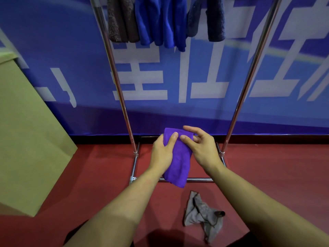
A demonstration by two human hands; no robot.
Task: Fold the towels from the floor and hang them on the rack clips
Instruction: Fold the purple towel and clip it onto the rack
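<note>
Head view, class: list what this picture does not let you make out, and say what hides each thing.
- Rack clips: cut off by the top edge above the hanging towels.
- Left hand fingers: behind the purple towel.
- Purple towel's fold count: hidden by both hands.
- Grey towel on floor: crumpled, shape unclear.

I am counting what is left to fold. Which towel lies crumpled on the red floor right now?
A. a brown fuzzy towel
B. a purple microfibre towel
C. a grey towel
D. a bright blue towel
C: the crumpled grey towel lies on the red floor, while the purple microfibre towel is held in both hands.
</note>
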